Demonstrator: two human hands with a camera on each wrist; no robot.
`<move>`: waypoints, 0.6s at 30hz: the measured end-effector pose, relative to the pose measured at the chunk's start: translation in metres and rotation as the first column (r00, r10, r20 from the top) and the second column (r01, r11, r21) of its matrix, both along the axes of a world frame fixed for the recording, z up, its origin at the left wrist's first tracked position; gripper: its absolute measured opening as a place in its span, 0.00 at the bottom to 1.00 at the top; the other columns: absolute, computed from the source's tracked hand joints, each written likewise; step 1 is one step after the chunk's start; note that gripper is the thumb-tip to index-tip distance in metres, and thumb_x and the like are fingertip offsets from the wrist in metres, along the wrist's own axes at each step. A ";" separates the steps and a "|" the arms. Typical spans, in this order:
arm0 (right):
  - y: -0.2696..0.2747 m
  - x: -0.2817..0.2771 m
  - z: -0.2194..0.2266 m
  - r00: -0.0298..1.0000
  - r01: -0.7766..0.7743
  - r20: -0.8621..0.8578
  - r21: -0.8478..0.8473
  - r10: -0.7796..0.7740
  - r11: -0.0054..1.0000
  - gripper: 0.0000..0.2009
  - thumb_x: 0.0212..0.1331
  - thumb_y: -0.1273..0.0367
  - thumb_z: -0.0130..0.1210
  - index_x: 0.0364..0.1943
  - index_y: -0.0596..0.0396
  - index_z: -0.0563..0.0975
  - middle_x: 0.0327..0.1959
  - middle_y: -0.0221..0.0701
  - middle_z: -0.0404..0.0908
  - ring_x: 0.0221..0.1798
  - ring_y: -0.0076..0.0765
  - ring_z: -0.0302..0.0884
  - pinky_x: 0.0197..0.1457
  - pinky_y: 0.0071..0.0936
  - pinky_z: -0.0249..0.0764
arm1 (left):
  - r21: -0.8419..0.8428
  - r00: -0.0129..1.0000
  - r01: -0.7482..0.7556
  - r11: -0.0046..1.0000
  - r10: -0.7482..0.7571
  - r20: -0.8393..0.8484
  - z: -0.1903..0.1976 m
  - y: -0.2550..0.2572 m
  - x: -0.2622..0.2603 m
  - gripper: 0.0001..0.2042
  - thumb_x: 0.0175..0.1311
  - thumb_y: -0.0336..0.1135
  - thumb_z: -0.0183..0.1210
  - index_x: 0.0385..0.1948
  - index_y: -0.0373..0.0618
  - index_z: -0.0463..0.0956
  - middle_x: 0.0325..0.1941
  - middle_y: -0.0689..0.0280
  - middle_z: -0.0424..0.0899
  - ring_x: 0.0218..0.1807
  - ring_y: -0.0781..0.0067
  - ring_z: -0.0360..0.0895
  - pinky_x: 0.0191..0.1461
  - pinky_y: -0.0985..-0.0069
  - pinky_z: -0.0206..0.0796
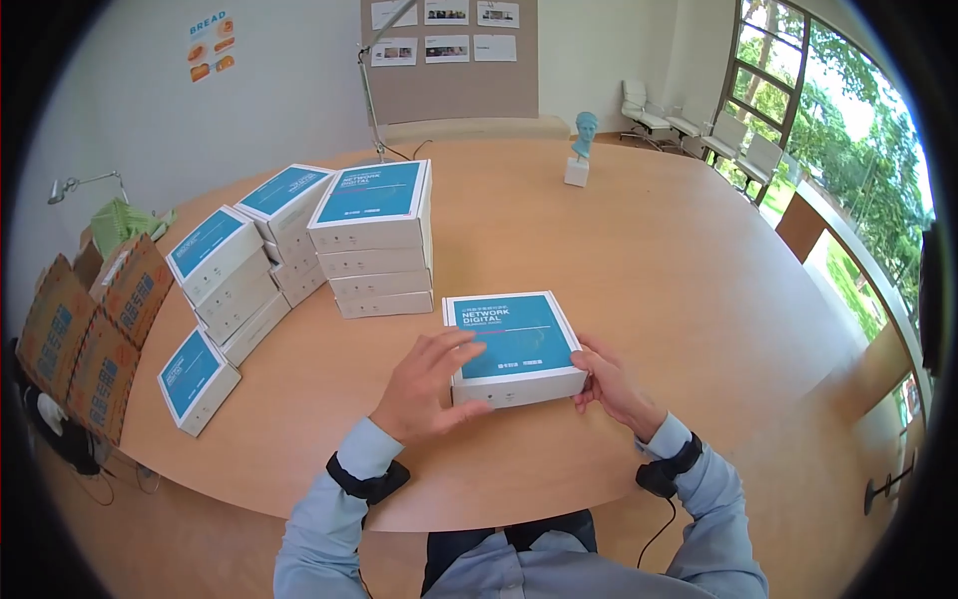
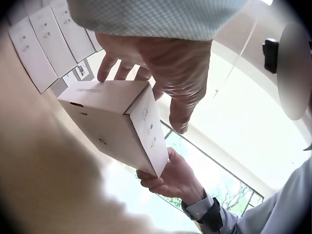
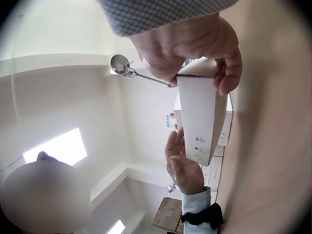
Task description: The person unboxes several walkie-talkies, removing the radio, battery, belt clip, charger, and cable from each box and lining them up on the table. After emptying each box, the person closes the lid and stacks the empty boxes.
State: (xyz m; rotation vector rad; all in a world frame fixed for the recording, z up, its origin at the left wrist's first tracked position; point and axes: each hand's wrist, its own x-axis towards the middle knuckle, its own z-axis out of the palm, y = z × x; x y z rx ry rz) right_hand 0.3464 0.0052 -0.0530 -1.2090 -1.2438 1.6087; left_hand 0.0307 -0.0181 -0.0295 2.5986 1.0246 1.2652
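Observation:
A white box [image 1: 507, 344] with a blue "NETWORK DIGITAL" label on its lid is in front of the person. At its front right corner, the right hand [image 1: 611, 384] grips it, thumb on top and fingers below. The right wrist view shows that grip on the box [image 3: 197, 119] up close. Fingers spread and relaxed, the left hand [image 1: 424, 384] is at the box's left side, with its fingertips over the label's edge in the head view. The left wrist view shows the thumb of the left hand [image 2: 168, 63] standing away from the box [image 2: 105, 131].
Stacks of matching boxes [image 1: 374, 235] stand on the table [image 1: 639, 250] to the left, with a lower box [image 1: 200, 379] at their front. A blue bust [image 1: 585, 135] on a white block is at the back. Cardboard cartons [image 1: 100, 349] stand beyond the table's left edge.

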 end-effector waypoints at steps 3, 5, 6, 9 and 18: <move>0.011 -0.002 -0.013 1.000 -0.006 0.021 -0.015 0.006 1.000 0.30 0.72 0.62 0.49 0.75 0.55 0.60 0.35 0.35 0.81 0.22 0.28 0.79 0.23 0.26 0.81 | -0.085 0.973 0.005 0.996 -0.025 -0.230 -0.010 0.000 0.006 0.34 0.55 0.42 0.74 0.66 0.47 0.71 0.70 0.55 0.72 0.72 0.46 0.67 0.74 0.55 0.64; 0.013 -0.002 -0.016 1.000 -0.020 0.016 -0.016 0.020 1.000 0.31 0.72 0.63 0.50 0.76 0.54 0.60 0.35 0.35 0.81 0.23 0.28 0.79 0.23 0.26 0.81 | -0.108 0.940 -0.031 0.994 -0.008 -0.342 -0.019 0.003 0.007 0.39 0.52 0.43 0.76 0.68 0.49 0.69 0.73 0.55 0.69 0.75 0.46 0.64 0.77 0.55 0.60; 0.014 -0.001 -0.018 0.999 -0.034 0.019 -0.017 0.034 0.999 0.31 0.71 0.63 0.52 0.77 0.54 0.59 0.36 0.36 0.81 0.23 0.28 0.79 0.23 0.26 0.81 | -0.098 0.916 -0.081 0.992 0.036 -0.399 -0.025 0.006 0.007 0.39 0.51 0.40 0.75 0.69 0.51 0.68 0.74 0.56 0.68 0.75 0.45 0.63 0.77 0.55 0.61; 0.014 0.001 -0.017 0.995 -0.085 0.046 -0.003 0.085 0.996 0.35 0.71 0.59 0.55 0.77 0.58 0.56 0.36 0.37 0.80 0.25 0.29 0.78 0.24 0.27 0.79 | -0.077 0.877 -0.132 0.988 0.081 -0.474 -0.033 0.009 0.009 0.39 0.52 0.35 0.72 0.70 0.52 0.67 0.74 0.54 0.68 0.76 0.43 0.62 0.77 0.54 0.62; 0.021 0.015 -0.008 0.932 -0.215 0.308 0.053 0.188 0.975 0.36 0.71 0.58 0.57 0.77 0.59 0.58 0.29 0.36 0.84 0.24 0.28 0.81 0.23 0.24 0.75 | -0.129 0.878 -0.074 0.989 0.003 -0.478 -0.015 -0.006 0.013 0.32 0.49 0.29 0.64 0.64 0.49 0.74 0.74 0.50 0.70 0.77 0.42 0.64 0.71 0.56 0.70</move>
